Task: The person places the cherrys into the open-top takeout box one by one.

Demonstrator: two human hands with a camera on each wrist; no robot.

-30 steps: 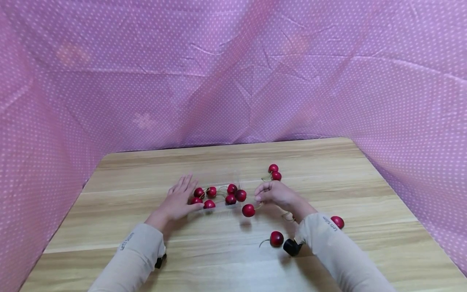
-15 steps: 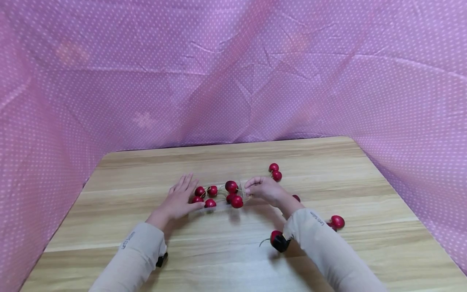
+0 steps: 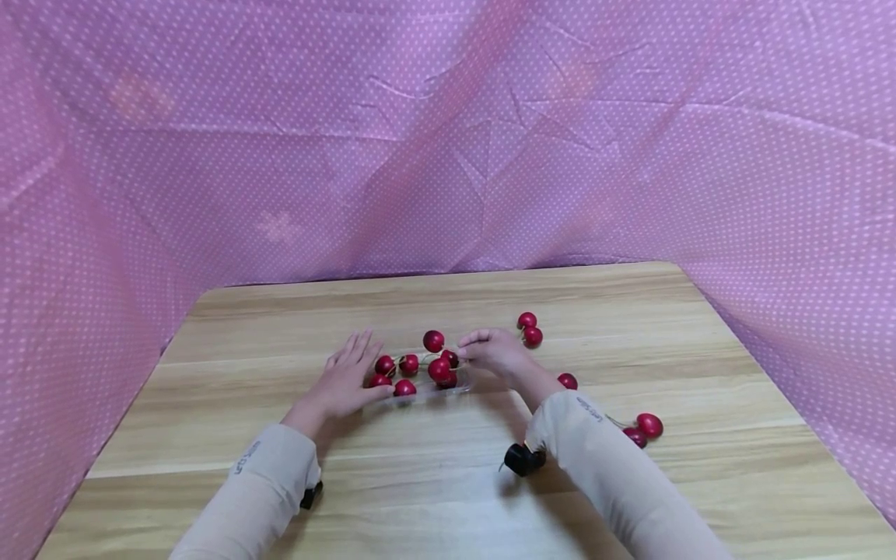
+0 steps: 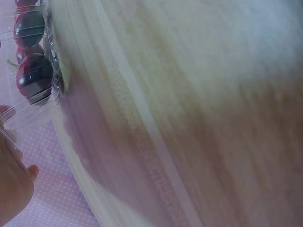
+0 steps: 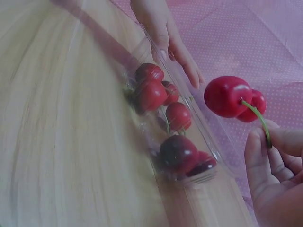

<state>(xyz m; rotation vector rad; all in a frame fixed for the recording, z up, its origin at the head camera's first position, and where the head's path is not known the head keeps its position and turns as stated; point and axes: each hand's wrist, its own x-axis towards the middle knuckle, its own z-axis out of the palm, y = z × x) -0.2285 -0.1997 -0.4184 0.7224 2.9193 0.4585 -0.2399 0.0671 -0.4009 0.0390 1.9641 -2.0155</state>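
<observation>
A clear plastic box stands mid-table with several red cherries inside. My left hand lies along the box's left end, fingers straight and spread, thumb at its near edge. Above the right part of the box, my right hand pinches a green stem between thumb and fingertips. From that grip hangs a pair of cherries, over the box's open top in the right wrist view. The left wrist view shows the box wall with dark cherries behind it.
To the right on the wooden table lie loose cherries: a pair at the back, one beside the right forearm, another pair farther right. A black wrist camera hangs under the right sleeve. A pink dotted cloth surrounds the table.
My right hand has moved left and slightly away from me, carrying the pinched cherries from the box's right side to above it. My left hand has stayed at the box.
</observation>
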